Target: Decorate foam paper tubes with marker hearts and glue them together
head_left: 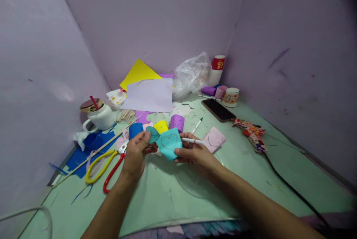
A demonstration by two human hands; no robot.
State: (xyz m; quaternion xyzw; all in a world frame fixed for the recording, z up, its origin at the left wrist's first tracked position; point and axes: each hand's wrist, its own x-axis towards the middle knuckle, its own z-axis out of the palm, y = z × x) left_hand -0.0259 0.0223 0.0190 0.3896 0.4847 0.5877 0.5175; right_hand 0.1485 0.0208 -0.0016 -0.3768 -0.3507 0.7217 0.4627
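My left hand (pixel 137 150) pinches a small teal heart-shaped paper piece (pixel 152 134) between thumb and fingers. My right hand (pixel 193 152) grips a turquoise paper (pixel 169 143) with a heart outline drawn on it, and a white pen (pixel 192 140) lies across its fingers. The two papers touch above the green table (pixel 240 164). Just behind them stand blue (pixel 135 129), yellow (pixel 161 126) and purple (pixel 177 121) paper rolls. A pink paper with a drawn heart (pixel 214 139) lies right of my right hand.
Scissors with yellow and red handles (pixel 106 164) lie at left, near a white teapot (pixel 97 114) and blue paper scraps. A phone (pixel 218 110), cups (pixel 231 96), plastic bag (pixel 191 74), white and yellow sheets sit at the back. A patterned item with a black cable (pixel 290 187) runs along the right.
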